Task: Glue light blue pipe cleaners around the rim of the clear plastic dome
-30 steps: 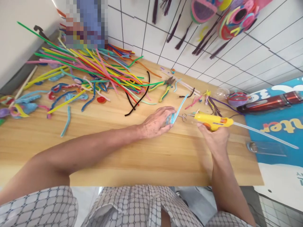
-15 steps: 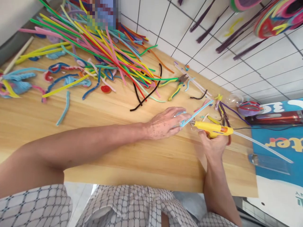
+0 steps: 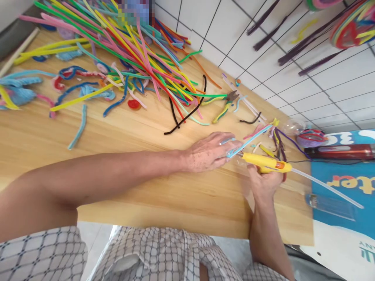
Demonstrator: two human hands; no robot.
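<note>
My left hand (image 3: 209, 152) is closed around a clear piece with light blue pipe cleaner (image 3: 250, 140) on it; the shape of the clear piece is mostly hidden by my fingers. One straight end of the pipe cleaner sticks out up and to the right. In my right hand (image 3: 263, 181) is a yellow hot glue gun (image 3: 265, 162), gripped by its handle. Its nozzle points left and meets the blue pipe cleaner at my left fingertips; whether they touch I cannot tell. A long clear glue stick (image 3: 328, 187) juts from the gun's rear.
A heap of coloured pipe cleaners (image 3: 131, 58) covers the back left of the wooden table (image 3: 164, 199). Yellow-green pliers (image 3: 225, 105) lie beyond my left hand. On the right are a yarn-wrapped ball (image 3: 312, 138), a red cylinder (image 3: 340, 151) and a clear container (image 3: 331, 205).
The view has shifted slightly, so the scene sits a little differently. Both hands keep their hold, with the glue gun's nozzle still at the blue pipe cleaner.
</note>
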